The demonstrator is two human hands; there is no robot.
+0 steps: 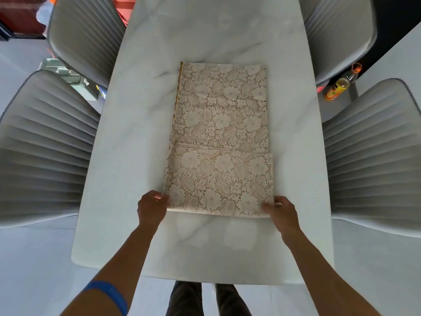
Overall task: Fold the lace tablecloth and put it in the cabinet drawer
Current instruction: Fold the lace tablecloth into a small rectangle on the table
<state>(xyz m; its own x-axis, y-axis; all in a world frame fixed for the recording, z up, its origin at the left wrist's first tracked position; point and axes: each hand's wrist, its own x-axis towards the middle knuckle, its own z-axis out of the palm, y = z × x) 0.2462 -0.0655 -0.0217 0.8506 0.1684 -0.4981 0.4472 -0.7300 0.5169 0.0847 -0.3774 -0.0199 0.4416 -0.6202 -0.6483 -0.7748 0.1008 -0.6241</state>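
On the white table point(127, 156), a folded lace tablecloth point(222, 137).
Left hand point(152, 207) pinches the 7 o'clock corner, right hand point(280, 212) the 5 o'clock, ready to fold.

Both bare forearms reach forward, roughly parallel. The left hand point(152, 207) and right hand point(279, 212) each pinch a near corner of the folded cream lace tablecloth point(219, 142)
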